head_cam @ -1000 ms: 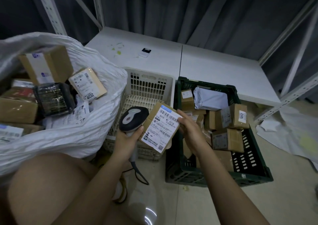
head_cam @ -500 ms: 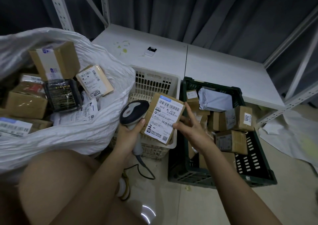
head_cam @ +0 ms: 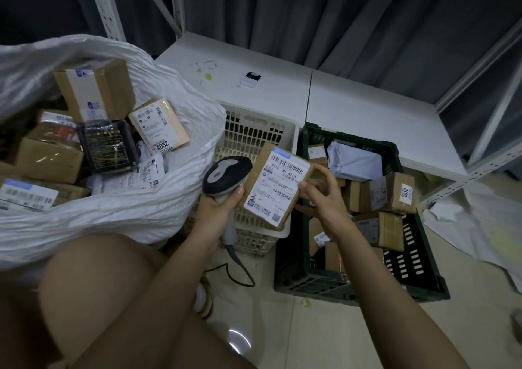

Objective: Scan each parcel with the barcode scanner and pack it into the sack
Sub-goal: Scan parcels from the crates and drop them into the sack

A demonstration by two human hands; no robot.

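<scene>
My left hand (head_cam: 217,207) grips the handle of a grey and black barcode scanner (head_cam: 226,175), whose head sits beside a small cardboard parcel (head_cam: 278,186) with a white shipping label facing up. My right hand (head_cam: 324,196) holds that parcel by its right edge, thumb on the label. Both hover over the white basket (head_cam: 254,131). On the left a white sack (head_cam: 135,199) lies open and holds several boxed parcels. A dark green crate (head_cam: 305,272) on the right holds several more parcels.
A white low shelf (head_cam: 353,108) runs behind the basket and crate, with a small white device (head_cam: 250,79) on it. Metal rack posts stand at left and right. My bare knee (head_cam: 93,284) fills the lower left. The scanner cable (head_cam: 240,269) trails on the floor.
The scanner and parcel have risen slightly and stayed side by side. My right hand has shifted its hold along the parcel's right edge. The view has turned a little to the left.
</scene>
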